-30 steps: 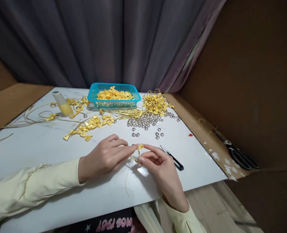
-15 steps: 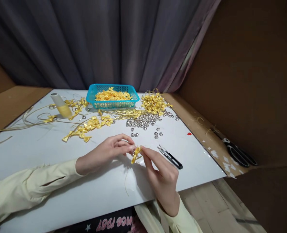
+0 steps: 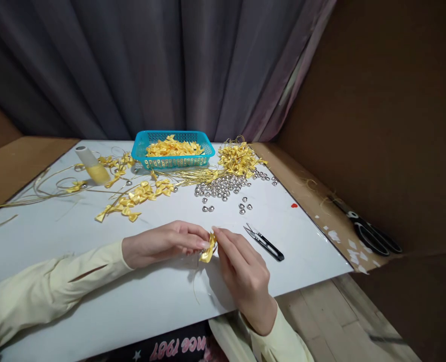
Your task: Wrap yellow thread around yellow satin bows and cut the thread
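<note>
Both hands have sunk a little toward the near edge of the desk (image 3: 95, 301) since the earlier frame, and the yellow ribbon bow (image 3: 208, 250) has tipped from lying across the fingertips to hanging steeply. It is a small satin bow, glossy and creased, with its long axis running from upper right down to lower left. A thin gold cord (image 3: 195, 286) trails from it toward the near edge. The left hand (image 3: 162, 245) is closed in a pinch on the bow's left side, palm down, fingers long and flat. The right hand (image 3: 241, 271) pinches the bow's upper end between thumb and forefinger, its other fingers curled under.

Just right of the hands lie black thread snips (image 3: 264, 242), slim and pointed. Toward the far edge sit a scatter of shiny silver bells (image 3: 221, 187), a loose row of finished bows (image 3: 134, 198), a heap of corded bows (image 3: 240, 158), and a turquoise mesh plastic basket (image 3: 142, 151) full of bows. A yellow thread spool (image 3: 93, 166) lies tilted near the far left corner. Large black scissors (image 3: 373, 236) rest on brown board (image 3: 313, 201) beyond the right edge.
</note>
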Demonstrator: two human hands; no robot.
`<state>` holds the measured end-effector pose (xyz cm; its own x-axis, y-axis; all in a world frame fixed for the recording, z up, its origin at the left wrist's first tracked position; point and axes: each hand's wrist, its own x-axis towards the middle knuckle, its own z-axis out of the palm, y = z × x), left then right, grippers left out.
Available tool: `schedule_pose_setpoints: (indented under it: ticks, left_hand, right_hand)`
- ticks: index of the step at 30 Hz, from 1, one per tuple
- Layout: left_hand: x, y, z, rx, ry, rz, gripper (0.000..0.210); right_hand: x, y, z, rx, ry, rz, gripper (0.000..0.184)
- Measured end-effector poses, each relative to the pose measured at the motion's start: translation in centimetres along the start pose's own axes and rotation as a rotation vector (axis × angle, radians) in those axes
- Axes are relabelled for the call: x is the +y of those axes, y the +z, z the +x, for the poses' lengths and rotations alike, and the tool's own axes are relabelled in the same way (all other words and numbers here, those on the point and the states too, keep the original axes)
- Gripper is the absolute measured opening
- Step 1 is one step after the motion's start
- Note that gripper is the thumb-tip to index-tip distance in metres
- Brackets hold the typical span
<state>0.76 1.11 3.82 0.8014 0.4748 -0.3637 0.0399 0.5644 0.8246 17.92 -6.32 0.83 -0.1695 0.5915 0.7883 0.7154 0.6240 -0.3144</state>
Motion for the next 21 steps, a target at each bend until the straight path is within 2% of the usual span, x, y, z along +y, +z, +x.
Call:
schedule_pose_setpoints:
  ticks: [4,8,15,21]
  left_hand:
    - [0.0,-0.3,-0.1,-0.029,-0.025,0.062,0.016]
    - [0.2,-0.4,0.1,0.009,0.001,0.072,0.014]
    - [0.0,-0.7,0.3,0.075,0.016,0.098,0.014]
    - [0.0,-0.7,0.4,0.093,0.032,0.109,0.014]
  right_hand:
    - [-0.1,-0.1,0.1,0.005,0.036,-0.047,0.040]
    - [-0.3,-0.3,0.1,-0.041,0.214,0.005,0.030]
    - [-0.7,-0.8,0.7,-0.103,0.547,0.263,0.036]
    - [-0.1,-1.3,1.1,-0.131,0.795,0.662,0.037]
